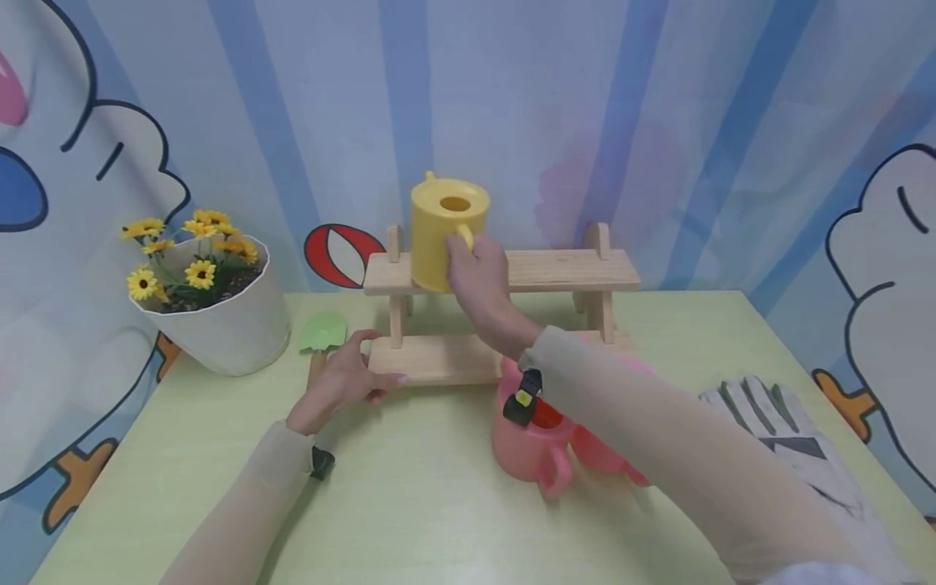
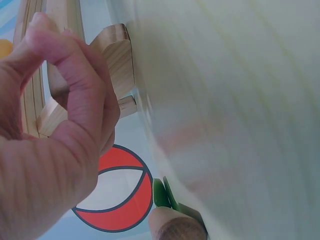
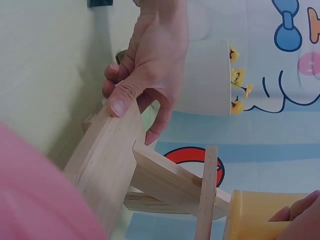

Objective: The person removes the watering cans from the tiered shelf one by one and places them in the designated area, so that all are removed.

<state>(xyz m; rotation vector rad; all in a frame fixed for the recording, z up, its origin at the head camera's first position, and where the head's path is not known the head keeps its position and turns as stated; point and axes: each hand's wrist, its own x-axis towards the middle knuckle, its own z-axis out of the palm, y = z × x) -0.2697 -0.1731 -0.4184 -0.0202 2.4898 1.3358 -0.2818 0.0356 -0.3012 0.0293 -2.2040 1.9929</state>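
My right hand (image 1: 488,291) holds a yellow watering can (image 1: 430,236) by its handle, upright at the left part of a two-tier wooden stand's (image 1: 559,272) upper shelf. In the right wrist view the can's base is against or very near that shelf; I cannot tell which. With thumb and fingers, my left hand (image 1: 342,378) grips the left end of the lower shelf (image 3: 107,165). Below my right forearm two pink watering cans (image 1: 521,447) stand on the table, partly hidden by the sleeve. The left wrist view shows my curled left fingers (image 2: 85,95) beside the stand.
A white pot (image 1: 227,341) with yellow flowers (image 1: 201,274) stands at the left. Beside my left hand lies a small green shovel (image 1: 322,329) with a wooden handle. Grey-white gloves (image 1: 797,455) lie at the right. A printed curtain (image 1: 504,106) hangs behind the table.
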